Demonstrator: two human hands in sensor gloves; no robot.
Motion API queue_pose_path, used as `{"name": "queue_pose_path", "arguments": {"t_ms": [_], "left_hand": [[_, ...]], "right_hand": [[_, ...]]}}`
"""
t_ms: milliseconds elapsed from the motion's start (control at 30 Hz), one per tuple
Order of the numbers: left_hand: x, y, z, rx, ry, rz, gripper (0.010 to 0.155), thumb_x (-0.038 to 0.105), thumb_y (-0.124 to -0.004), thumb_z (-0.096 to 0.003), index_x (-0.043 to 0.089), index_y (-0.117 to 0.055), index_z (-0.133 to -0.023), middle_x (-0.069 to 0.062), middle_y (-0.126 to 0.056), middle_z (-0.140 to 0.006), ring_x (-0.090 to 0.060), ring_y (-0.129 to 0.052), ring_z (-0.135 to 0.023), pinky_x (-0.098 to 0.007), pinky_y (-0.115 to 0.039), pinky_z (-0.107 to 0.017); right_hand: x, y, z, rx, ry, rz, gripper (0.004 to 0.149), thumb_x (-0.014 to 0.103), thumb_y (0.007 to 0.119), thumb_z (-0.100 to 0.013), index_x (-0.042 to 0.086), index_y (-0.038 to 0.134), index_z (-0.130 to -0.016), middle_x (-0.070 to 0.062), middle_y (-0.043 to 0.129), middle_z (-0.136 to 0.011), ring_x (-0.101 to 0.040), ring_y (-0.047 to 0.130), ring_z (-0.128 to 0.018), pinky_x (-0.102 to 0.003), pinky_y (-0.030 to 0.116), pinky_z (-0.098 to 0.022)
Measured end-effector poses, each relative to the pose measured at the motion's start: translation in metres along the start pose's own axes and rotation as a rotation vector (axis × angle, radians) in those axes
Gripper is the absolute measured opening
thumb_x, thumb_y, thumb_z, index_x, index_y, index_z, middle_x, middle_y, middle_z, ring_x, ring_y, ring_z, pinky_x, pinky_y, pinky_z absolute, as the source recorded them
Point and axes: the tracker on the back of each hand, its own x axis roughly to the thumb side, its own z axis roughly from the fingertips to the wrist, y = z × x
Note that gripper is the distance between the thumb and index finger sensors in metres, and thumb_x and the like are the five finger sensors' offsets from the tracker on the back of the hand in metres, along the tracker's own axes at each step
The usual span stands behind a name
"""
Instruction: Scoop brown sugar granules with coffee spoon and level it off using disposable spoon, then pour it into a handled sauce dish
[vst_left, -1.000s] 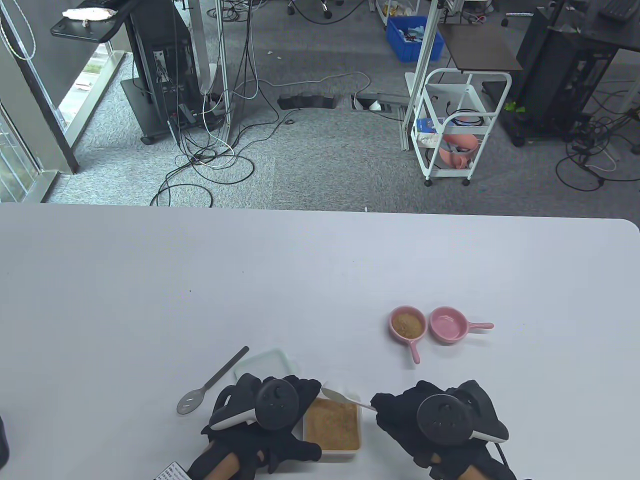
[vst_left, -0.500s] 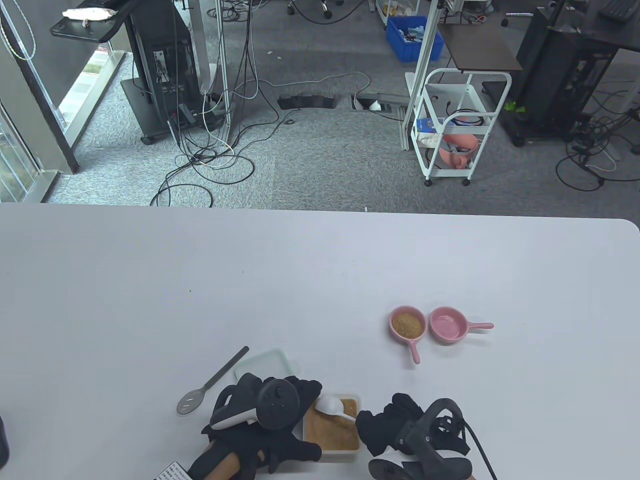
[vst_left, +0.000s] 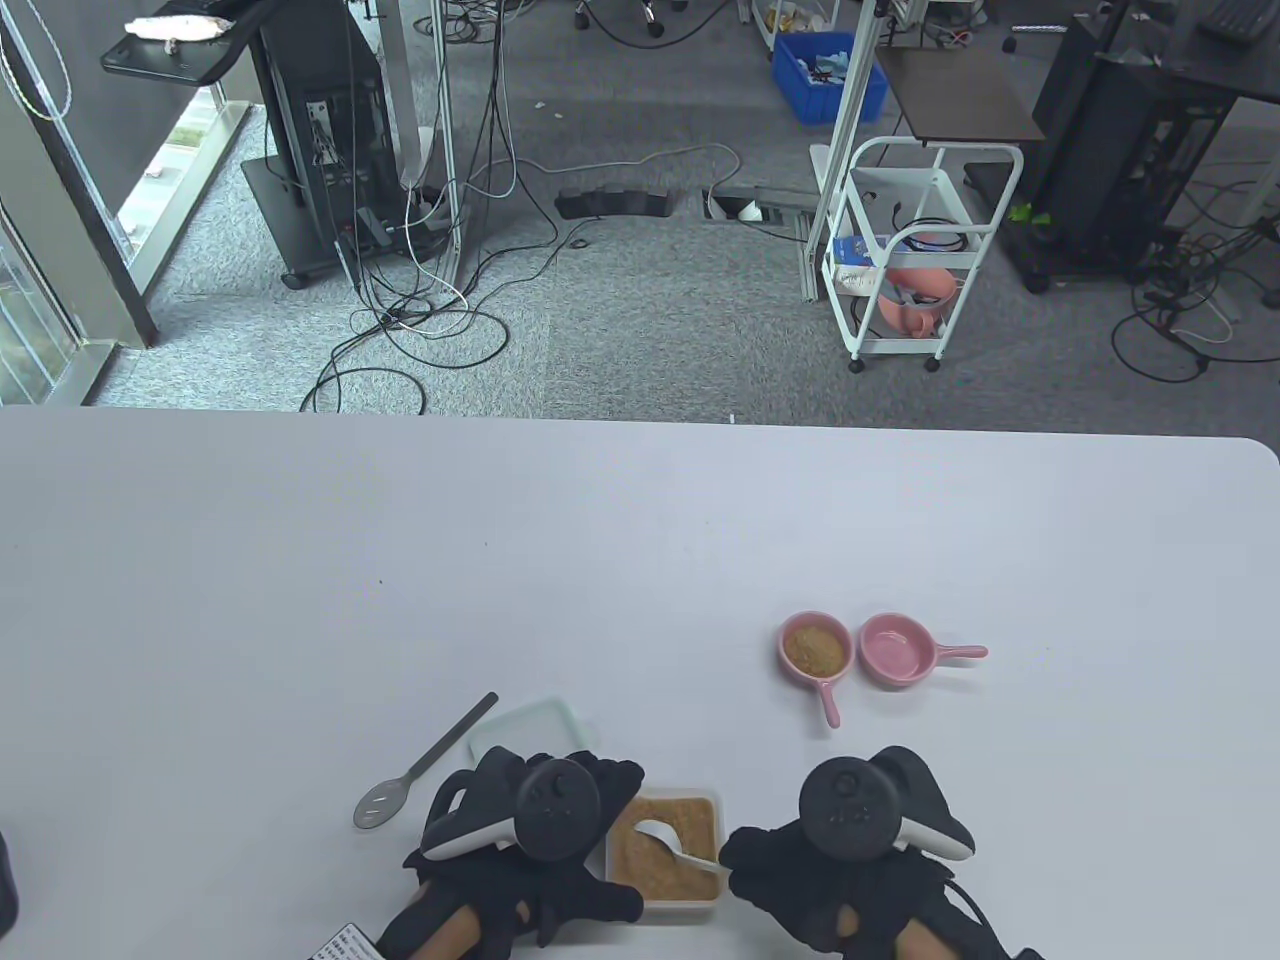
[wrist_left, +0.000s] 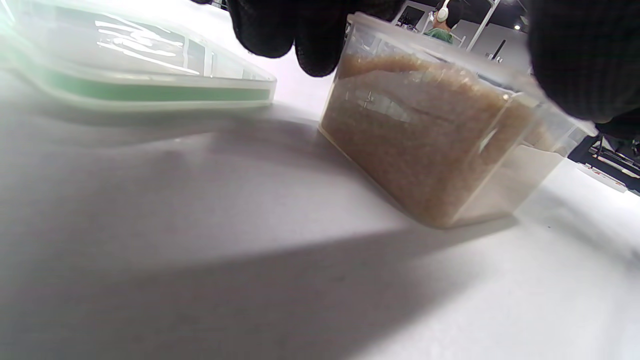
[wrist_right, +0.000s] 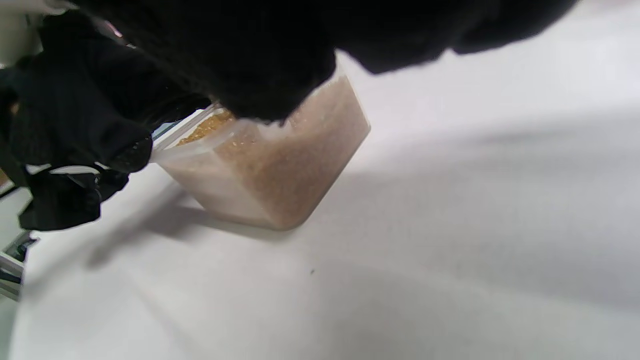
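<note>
A clear square container (vst_left: 612, 885) of brown sugar (vst_left: 690, 820) stands at the table's near edge. My left hand (vst_left: 592, 852) holds its left side, with fingers (wrist_left: 300, 30) over the rim of the container (wrist_left: 440, 135). My right hand (vst_left: 742, 866) pinches the handle of a white spoon (vst_left: 660, 838) whose bowl lies in the sugar. In the right wrist view my right hand's fingers (wrist_right: 250, 75) hang over the container (wrist_right: 280, 165). A grey spoon (vst_left: 420, 765) lies to the left. Two pink handled sauce dishes stand to the right, one (vst_left: 815, 648) with sugar and one (vst_left: 895, 650) without.
The container's lid (vst_left: 525, 730) lies flat just behind my left hand, green-edged in the left wrist view (wrist_left: 140, 75). A printed label (vst_left: 350, 945) shows at the bottom edge. The table's (vst_left: 640, 560) far edge runs across mid-frame, with floor, cables and a white cart beyond.
My right hand has turned and shifted left. The white spoon went from above the container's far rim down into the sugar. My left hand has stayed on the container.
</note>
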Motion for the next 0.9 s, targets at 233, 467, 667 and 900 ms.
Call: {"name": "queue_pose_path", "arguments": {"t_ms": [233,467,667,900], "left_hand": [[0.0,0.0,0.0,0.001,0.001,-0.002,0.107,0.082,-0.074,-0.0324,0.031,-0.031,-0.116,0.002,-0.046,-0.123,-0.033,-0.049,-0.12,-0.054,-0.038,-0.084],[0.0,0.0,0.0,0.003,0.002,-0.004,0.107,0.082,-0.074,-0.0326,0.03,-0.031,-0.116,0.002,-0.046,-0.123,-0.033,-0.05,-0.12,-0.054,-0.038,-0.084],[0.0,-0.001,0.0,0.003,0.001,-0.006,0.107,0.082,-0.073,-0.0326,0.03,-0.03,-0.116,0.002,-0.046,-0.123,-0.033,-0.049,-0.12,-0.054,-0.038,-0.084],[0.0,-0.001,0.0,0.002,0.001,-0.004,0.107,0.082,-0.073,-0.0327,0.03,-0.03,-0.116,0.002,-0.046,-0.123,-0.032,-0.049,-0.12,-0.054,-0.038,-0.084]], "right_hand": [[-0.032,0.005,-0.006,0.121,0.103,-0.322,0.043,0.037,0.083,-0.048,0.01,0.09,-0.081,0.005,0.1,-0.03,-0.016,0.091,-0.002,-0.044,0.082,-0.026],[-0.053,0.019,-0.01,0.248,0.176,-0.56,0.044,0.038,0.077,-0.05,0.009,0.087,-0.082,0.008,0.097,-0.031,-0.015,0.09,-0.003,-0.044,0.082,-0.025],[-0.06,0.023,-0.011,0.279,0.189,-0.612,0.044,0.039,0.074,-0.051,0.01,0.086,-0.081,0.008,0.096,-0.033,-0.014,0.091,-0.005,-0.045,0.081,-0.026],[-0.07,0.021,-0.009,0.268,0.195,-0.653,0.043,0.038,0.072,-0.051,0.011,0.084,-0.082,0.007,0.095,-0.036,-0.018,0.092,-0.01,-0.047,0.08,-0.031]]}}
